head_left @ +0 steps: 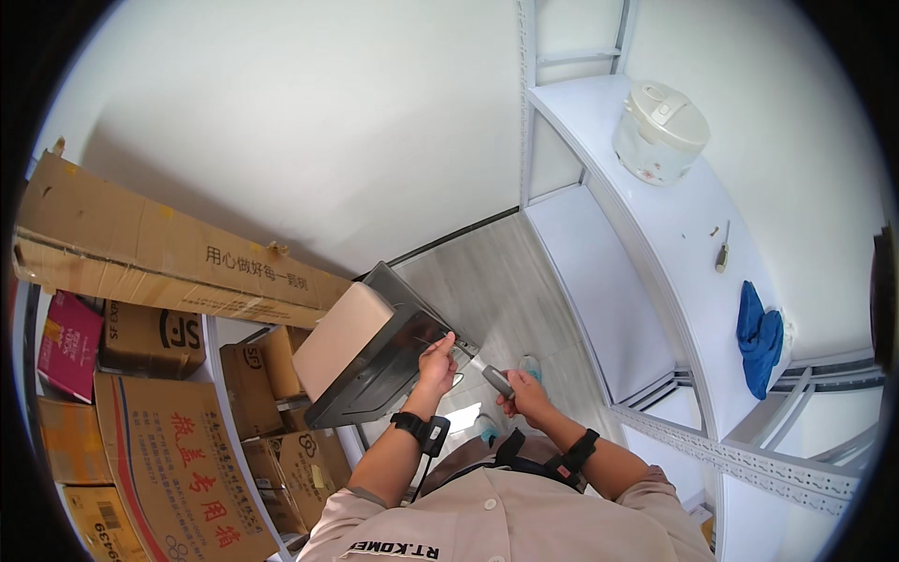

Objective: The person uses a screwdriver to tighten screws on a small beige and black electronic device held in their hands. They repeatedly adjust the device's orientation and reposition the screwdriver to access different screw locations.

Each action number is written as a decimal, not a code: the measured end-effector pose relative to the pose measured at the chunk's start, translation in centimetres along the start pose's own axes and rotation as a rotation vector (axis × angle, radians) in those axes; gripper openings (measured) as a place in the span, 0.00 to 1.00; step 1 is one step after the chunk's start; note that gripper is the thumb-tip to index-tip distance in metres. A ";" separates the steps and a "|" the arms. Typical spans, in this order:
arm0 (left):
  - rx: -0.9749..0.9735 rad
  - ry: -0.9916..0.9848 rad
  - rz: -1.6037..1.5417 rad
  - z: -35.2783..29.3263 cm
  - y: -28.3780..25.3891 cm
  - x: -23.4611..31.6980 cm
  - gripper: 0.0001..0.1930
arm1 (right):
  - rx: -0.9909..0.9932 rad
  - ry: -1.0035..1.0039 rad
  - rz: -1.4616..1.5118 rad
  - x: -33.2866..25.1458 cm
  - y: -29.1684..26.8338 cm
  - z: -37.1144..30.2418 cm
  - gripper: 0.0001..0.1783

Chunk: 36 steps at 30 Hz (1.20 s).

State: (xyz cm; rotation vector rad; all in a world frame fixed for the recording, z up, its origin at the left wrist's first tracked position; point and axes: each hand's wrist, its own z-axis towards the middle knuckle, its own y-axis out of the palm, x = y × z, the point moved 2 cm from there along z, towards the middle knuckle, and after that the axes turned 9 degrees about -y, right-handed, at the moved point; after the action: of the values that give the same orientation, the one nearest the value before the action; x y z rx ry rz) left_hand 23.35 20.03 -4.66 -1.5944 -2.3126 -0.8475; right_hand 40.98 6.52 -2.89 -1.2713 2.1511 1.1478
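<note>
My left hand (436, 365) rests its fingers on the near edge of a dark flat metal appliance (379, 361) that lies tilted on the shelf at the left. A plain brown cardboard box (342, 337) sits on top of that appliance. My right hand (526, 393) grips a small grey cylindrical tool (497, 380), pointed toward the left hand and held just to its right. Both wrists wear black bands.
Stacked cardboard boxes (159, 375) fill the left shelving, with a long flattened carton (159, 248) on top. On the white rack at the right stand a white rice cooker (660, 131), a screwdriver (722, 248) and a blue cloth (758, 337). Grey floor (496, 281) lies below.
</note>
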 end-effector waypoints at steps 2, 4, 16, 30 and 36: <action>0.000 0.001 0.003 -0.1 0.1 0.0 0.11 | -0.030 0.049 0.022 0.3 -0.2 0.2 0.23; 0.004 0.010 -0.006 0.0 0.0 0.0 0.11 | 0.035 -0.027 -0.080 0.3 0.8 0.2 0.22; -0.040 -0.011 0.017 -0.5 0.1 -0.3 0.08 | -0.068 0.035 -0.155 0.2 0.6 -0.2 0.19; -0.096 0.001 0.021 -0.4 0.2 -0.5 0.08 | 0.018 -0.046 -0.125 1.5 -0.1 0.9 0.20; -0.147 -0.015 -0.005 -1.1 0.6 -1.5 0.09 | 0.077 -0.099 -0.119 1.1 0.8 0.4 0.20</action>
State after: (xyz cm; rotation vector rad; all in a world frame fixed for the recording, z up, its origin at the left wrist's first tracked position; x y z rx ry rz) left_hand 24.26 18.42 -4.28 -1.6579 -2.3136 -1.0323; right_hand 39.72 6.41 -3.53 -1.2636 2.0005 1.0465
